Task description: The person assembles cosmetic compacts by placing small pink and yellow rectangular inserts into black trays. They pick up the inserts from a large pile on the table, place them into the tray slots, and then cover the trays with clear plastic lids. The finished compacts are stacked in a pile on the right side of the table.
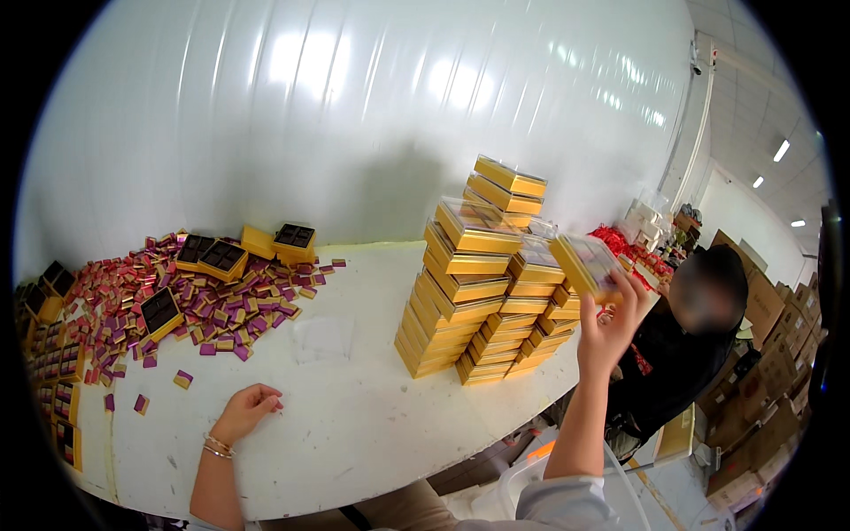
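My right hand (613, 326) is raised beside the stacks, its fingers and thumb gripping the edge of a gold box with a clear lid (580, 263). The box is tilted, and small pieces show dimly through the lid. Just left of it stand tall stacks of similar gold boxes (452, 296), reaching to different heights. My left hand (247, 413) rests on the white table (345, 425), its fingers curled in and nothing visible in them. Beyond it spreads a heap of small purple, gold and red wrapped pieces (235, 314). A few loose pieces (183, 379) lie nearer my left hand.
Gold boxes with dark divided inserts (212, 255) sit on the heap. Filled open boxes (66, 363) line the left edge. A person in black (682, 354) sits at right, near red material (633, 252). Cardboard cartons (775, 380) stand behind. A white wall (292, 159) backs the table.
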The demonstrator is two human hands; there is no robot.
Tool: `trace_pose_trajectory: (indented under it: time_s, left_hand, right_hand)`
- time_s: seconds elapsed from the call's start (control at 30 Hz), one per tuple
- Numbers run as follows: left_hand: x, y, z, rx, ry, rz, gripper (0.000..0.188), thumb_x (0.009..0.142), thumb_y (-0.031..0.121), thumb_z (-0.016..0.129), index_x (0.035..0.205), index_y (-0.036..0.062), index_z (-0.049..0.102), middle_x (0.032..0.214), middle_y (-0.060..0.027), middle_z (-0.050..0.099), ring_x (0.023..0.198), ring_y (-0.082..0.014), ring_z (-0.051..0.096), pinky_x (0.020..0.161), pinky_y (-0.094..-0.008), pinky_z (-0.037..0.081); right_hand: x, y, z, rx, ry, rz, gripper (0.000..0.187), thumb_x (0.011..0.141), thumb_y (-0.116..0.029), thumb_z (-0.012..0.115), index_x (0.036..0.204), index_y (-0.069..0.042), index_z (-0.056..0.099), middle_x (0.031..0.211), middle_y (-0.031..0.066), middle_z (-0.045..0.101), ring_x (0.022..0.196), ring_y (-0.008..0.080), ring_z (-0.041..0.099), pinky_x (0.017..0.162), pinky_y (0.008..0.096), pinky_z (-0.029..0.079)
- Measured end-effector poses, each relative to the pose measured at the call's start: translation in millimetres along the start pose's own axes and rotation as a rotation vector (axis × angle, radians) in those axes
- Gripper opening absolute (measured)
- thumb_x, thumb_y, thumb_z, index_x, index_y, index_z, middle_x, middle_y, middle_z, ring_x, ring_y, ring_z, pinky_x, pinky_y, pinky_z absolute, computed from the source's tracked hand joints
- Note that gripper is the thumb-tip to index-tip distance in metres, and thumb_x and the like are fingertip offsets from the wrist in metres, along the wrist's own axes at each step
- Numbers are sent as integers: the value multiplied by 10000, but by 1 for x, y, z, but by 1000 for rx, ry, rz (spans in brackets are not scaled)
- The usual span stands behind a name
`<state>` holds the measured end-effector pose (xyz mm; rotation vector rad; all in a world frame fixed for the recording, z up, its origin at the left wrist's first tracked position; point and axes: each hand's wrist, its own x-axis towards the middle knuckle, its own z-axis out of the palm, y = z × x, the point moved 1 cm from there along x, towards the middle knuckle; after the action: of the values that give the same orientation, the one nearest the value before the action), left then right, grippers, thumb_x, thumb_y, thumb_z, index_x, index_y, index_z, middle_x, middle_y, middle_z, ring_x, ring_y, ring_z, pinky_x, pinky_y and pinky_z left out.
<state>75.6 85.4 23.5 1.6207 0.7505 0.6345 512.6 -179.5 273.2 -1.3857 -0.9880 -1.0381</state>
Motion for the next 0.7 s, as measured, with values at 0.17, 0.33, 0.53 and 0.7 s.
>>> trace_pose_trajectory:
  time_s: [0.17, 0.33, 0.53, 0.7]
  left_hand:
    - [4, 1, 1, -17, -12, 5, 214, 1022, 152, 589, 1155, -6, 648, 1010, -63, 705, 932, -120, 654, 870, -266, 525]
    - [-1, 1, -4, -24, 6, 14, 247, 1015, 168, 606, 1174, -17, 645, 1019, -70, 709, 948, -113, 664, 858, -250, 529]
    - [2, -12, -2, 16, 5, 4, 265, 1016, 193, 617, 1179, -14, 639, 1027, -59, 700, 957, -106, 659, 868, -253, 529]
    - [7, -13, -2, 5, -40, -1, 252, 1028, 184, 599, 1191, -7, 627, 1042, -55, 692, 977, -105, 653, 893, -255, 525]
  right_hand:
    - [19, 29, 55, -113, -128, 31, 486, 802, -243, 827, 1221, -66, 655, 1263, 169, 495, 1182, 355, 484, 1010, 465, 408]
    - [10, 24, 77, -274, -188, -3, 493, 861, -333, 782, 1260, -80, 641, 1320, 184, 501, 1241, 392, 455, 1035, 523, 372]
    - [-16, -33, 62, -276, -47, -244, 425, 941, -220, 651, 1317, -39, 569, 1388, 205, 490, 1303, 395, 426, 1062, 540, 334]
    - [-123, -105, 113, 442, -636, -227, 576, 858, -226, 737, 1364, -67, 513, 1411, 223, 455, 1302, 417, 425, 1070, 541, 366]
